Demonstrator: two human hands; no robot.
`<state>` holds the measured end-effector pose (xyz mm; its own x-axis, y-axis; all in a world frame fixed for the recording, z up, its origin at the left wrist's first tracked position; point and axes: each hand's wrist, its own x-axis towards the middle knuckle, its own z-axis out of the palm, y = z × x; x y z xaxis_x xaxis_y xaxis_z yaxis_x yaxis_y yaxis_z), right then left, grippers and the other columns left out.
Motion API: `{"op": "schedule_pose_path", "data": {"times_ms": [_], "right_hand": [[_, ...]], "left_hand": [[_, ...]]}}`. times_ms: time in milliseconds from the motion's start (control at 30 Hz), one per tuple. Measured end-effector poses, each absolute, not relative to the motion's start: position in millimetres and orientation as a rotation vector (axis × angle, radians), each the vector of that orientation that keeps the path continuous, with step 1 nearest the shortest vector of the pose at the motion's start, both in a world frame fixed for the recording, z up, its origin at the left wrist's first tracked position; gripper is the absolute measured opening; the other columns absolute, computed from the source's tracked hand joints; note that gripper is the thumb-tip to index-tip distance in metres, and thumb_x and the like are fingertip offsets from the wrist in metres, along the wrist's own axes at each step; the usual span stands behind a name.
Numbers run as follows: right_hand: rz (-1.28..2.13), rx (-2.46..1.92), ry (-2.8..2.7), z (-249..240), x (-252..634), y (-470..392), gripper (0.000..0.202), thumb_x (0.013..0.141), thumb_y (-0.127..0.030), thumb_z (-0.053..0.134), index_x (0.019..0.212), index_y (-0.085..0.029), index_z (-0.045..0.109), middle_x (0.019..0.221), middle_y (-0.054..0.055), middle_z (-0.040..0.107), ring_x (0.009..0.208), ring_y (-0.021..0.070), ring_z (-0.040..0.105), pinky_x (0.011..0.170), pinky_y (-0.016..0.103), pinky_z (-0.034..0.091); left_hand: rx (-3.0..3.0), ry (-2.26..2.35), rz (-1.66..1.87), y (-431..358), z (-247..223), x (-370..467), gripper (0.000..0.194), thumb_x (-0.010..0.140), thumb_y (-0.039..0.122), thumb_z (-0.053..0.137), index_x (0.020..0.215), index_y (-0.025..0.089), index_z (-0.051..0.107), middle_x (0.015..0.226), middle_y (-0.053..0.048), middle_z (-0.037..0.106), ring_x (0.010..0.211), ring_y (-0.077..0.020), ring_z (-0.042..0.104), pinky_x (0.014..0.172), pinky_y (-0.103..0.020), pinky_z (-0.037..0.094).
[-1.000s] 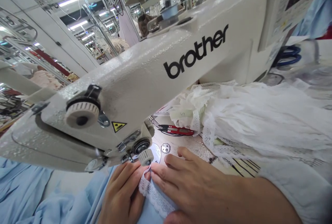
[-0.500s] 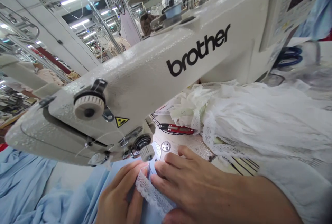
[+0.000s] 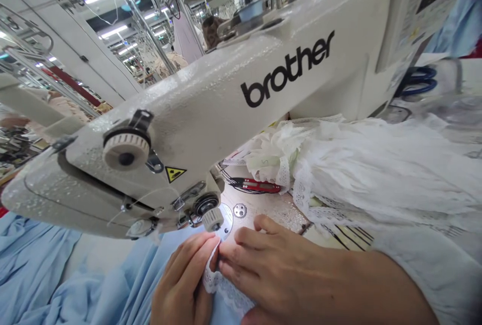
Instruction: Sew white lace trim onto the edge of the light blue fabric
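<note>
Both hands (image 3: 241, 275) pinch lace trim (image 3: 222, 287) nr machine (image 3: 211, 114).

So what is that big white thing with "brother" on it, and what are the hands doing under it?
That big white thing is a sewing machine. The picture comes from a camera worn on the person's head, looking down at their own two hands.

The left hand and the right hand meet just in front of the machine's head and pinch a strip of white lace trim between their fingers. Under the lace lies light blue cloth.

To the right sits a fluffy heap of white lace fabric. Behind the hands lie small red thread snips. Blue-handled scissors sit far back on the right. Whether the needle is moving, the picture does not show.
</note>
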<state>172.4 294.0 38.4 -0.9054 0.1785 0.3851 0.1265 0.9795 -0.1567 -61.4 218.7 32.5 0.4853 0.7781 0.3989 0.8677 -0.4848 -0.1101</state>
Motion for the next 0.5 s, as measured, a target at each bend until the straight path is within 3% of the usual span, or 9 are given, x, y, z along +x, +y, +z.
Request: {"op": "schedule_pose_path", "data": {"times_ms": [233, 500], "right_hand": [[0.201, -0.251, -2.745, 40.6, 175.3, 291.6, 0.041, 0.099, -0.049, 0.048, 0.112, -0.011, 0.06, 0.114, 0.007, 0.063, 0.099, 0.0214, 0.052, 0.09, 0.039, 0.034], [0.231, -0.287, -2.68, 35.0, 172.6, 293.6, 0.051, 0.097, -0.055, 0.047, 0.119, -0.011, 0.059, 0.115, 0.009, 0.063, 0.098, 0.024, 0.052, 0.091, 0.039, 0.033]], "left_hand": [[-2.438, -1.37, -0.43, 221.3, 32.1, -59.7, 0.041, 0.082, 0.01, 0.045, 0.121, 0.014, 0.055, 0.117, -0.008, 0.065, 0.114, -0.0117, 0.058, 0.105, -0.019, 0.044], [-2.36, -1.375, -0.479, 226.9, 33.0, -57.8, 0.04, 0.081, 0.009, 0.04, 0.115, 0.016, 0.059, 0.112, -0.006, 0.066, 0.107, -0.0116, 0.062, 0.099, -0.019, 0.047]]}}
